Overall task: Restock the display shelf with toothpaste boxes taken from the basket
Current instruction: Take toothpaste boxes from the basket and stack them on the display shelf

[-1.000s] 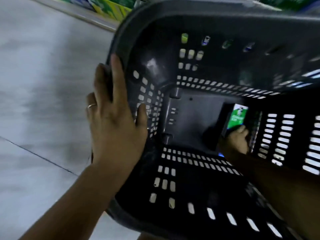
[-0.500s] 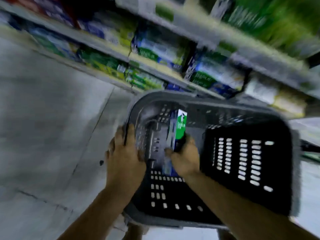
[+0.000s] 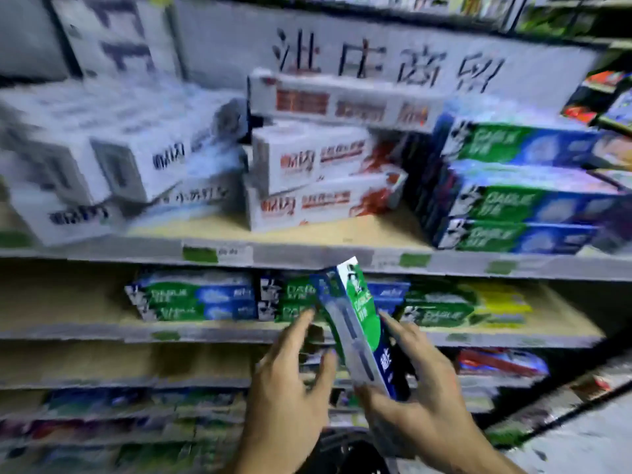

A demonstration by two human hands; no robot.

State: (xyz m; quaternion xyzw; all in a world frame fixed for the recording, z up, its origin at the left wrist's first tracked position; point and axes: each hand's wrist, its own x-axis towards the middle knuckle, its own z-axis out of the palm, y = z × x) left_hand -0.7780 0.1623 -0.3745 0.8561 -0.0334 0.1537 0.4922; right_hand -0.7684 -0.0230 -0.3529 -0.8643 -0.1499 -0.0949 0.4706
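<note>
A green, blue and white toothpaste box (image 3: pixel 357 323) stands tilted in front of the display shelf (image 3: pixel 307 258). My right hand (image 3: pixel 420 391) grips its lower end. My left hand (image 3: pixel 290 384) is beside the box with its fingers spread, fingertips at or near the box's left side. The dark basket (image 3: pixel 342 449) shows only as a rim at the bottom, below my hands. Matching green and blue boxes (image 3: pixel 195 299) lie stacked on the second shelf behind the held box.
The top shelf holds white and red boxes (image 3: pixel 321 172) in the middle, white boxes (image 3: pixel 102 155) to the left and green-blue boxes (image 3: pixel 523 196) to the right. Lower shelves carry more blurred goods. Grey floor (image 3: pixel 581 446) lies at the bottom right.
The view rose from the basket to the shelves. My right hand lifted the box out of the basket and up to shelf height. My left hand left the basket rim and moved beside the box.
</note>
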